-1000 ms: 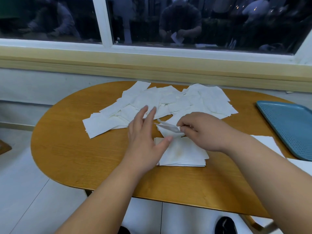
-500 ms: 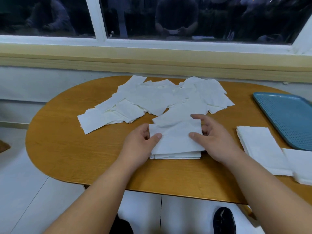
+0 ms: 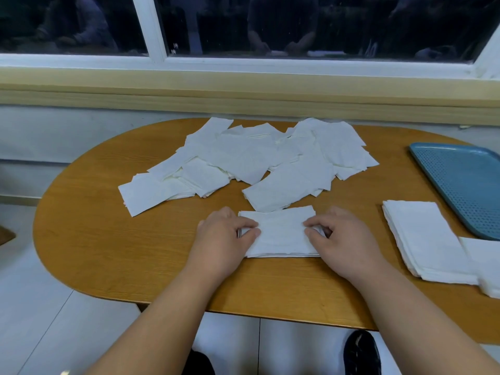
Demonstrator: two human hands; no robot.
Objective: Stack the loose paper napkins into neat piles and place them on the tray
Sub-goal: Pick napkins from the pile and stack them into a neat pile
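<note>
A small pile of white napkins (image 3: 282, 234) lies near the front of the wooden table (image 3: 94, 239). My left hand (image 3: 224, 239) grips its left edge and my right hand (image 3: 341, 239) grips its right edge, fingers curled round the sides. Behind it, several loose napkins (image 3: 243, 158) lie scattered across the table's middle. A neat stack of napkins (image 3: 424, 239) sits to the right, with another stack (image 3: 487, 266) partly cut off at the frame edge. The blue tray (image 3: 465, 182) sits at the far right with nothing on its visible part.
A wall with a window sill (image 3: 243, 101) runs close behind the table. The table's front edge is near my body, with black shoes (image 3: 361, 353) on the white floor below.
Both hands have closed in on the sides of the small pile, fingers curling round its edges. The pile now looks squarer. The view has shifted slightly.
</note>
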